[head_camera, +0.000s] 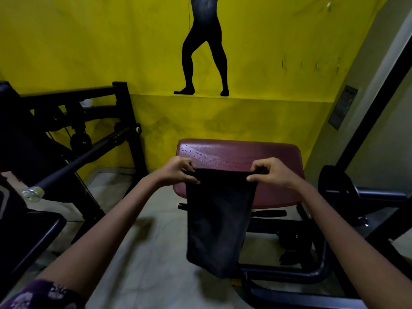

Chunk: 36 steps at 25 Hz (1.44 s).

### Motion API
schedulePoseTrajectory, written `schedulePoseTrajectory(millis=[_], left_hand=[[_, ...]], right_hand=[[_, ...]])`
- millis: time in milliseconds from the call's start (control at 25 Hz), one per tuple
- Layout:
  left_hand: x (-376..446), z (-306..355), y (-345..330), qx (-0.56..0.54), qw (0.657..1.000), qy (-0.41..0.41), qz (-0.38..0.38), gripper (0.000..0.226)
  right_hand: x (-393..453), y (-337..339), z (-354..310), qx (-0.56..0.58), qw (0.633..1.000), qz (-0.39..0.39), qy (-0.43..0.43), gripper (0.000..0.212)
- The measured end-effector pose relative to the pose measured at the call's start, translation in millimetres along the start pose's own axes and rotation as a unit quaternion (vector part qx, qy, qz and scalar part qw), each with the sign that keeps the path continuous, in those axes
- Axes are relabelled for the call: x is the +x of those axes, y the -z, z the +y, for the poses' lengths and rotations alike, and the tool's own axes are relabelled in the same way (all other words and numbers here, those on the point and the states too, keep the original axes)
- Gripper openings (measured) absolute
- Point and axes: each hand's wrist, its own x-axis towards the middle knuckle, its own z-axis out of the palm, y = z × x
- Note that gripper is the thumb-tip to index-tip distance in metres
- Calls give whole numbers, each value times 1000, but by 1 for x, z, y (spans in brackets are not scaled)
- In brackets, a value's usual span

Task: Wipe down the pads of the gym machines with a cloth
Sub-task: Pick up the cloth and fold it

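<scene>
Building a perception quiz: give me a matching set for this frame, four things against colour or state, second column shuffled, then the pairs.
Things:
1. cloth
2. pad
3. wall
4. bar

States:
A. yellow, with a black figure painted on it
B. maroon, water droplets on top
C. black, slanting, silver end cap
D. dark, hanging by its top corners from the left hand and right hand

Pairs: 1-D, 2-B, 3-A, 4-C

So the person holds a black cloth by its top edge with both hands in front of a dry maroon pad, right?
Not quite: the maroon pad is not dry. The head view shows water droplets on its upper left surface. The rest stands: the left hand and right hand both pinch the top edge of the black cloth, which hangs in front of the pad.
</scene>
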Motion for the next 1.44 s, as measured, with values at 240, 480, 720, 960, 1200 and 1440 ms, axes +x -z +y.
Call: schedulePoseTrajectory(millis=[240,480,720,960,1200,1440], left_hand=[[-8,8,-4,-166,984,63,24,15],[-7,8,5,-157,981,111,18,17],[17,49,5,103,991,65,-53,51],[45,70,-53,-55,998,-15,5,22],[57,90,-64,-54,991,-76,97,9],[62,91,-52,-80,987,-84,115,11]], right_hand=[[-5,11,-7,192,981,20,-33,15],[-8,1,-5,214,971,101,-40,24],[12,-24,-26,199,972,104,-75,54],[12,-24,-27,206,963,160,-72,57],[-8,-36,-12,242,922,298,-55,36],[-25,-79,34,196,965,145,-93,18]])
